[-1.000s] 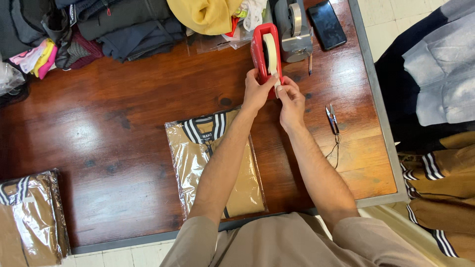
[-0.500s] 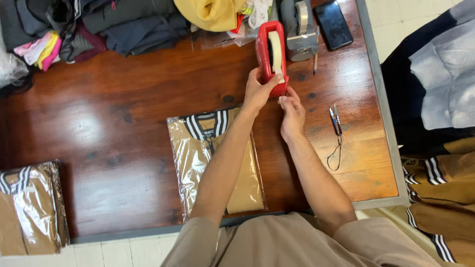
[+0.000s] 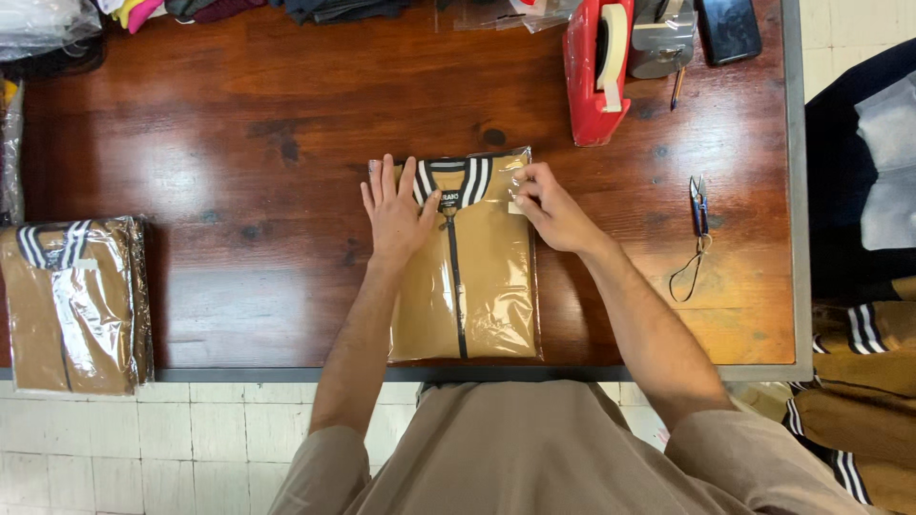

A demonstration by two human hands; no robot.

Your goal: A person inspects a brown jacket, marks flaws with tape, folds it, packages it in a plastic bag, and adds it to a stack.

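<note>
The left hand lies flat, fingers spread, on the bagged tan jacket. The right hand pinches a tape piece against the bag's upper edge

The desk is dark reddish wood, varnished to a gloss that throws back window light, with a dull grey metal-looking edge. On it lies a tan cloth garment with a striped knit collar, sealed in clear, crinkly glossy plastic; a second bagged garment shines likewise. The tape dispenser is smooth red plastic, and the small snips look like metal.
</note>
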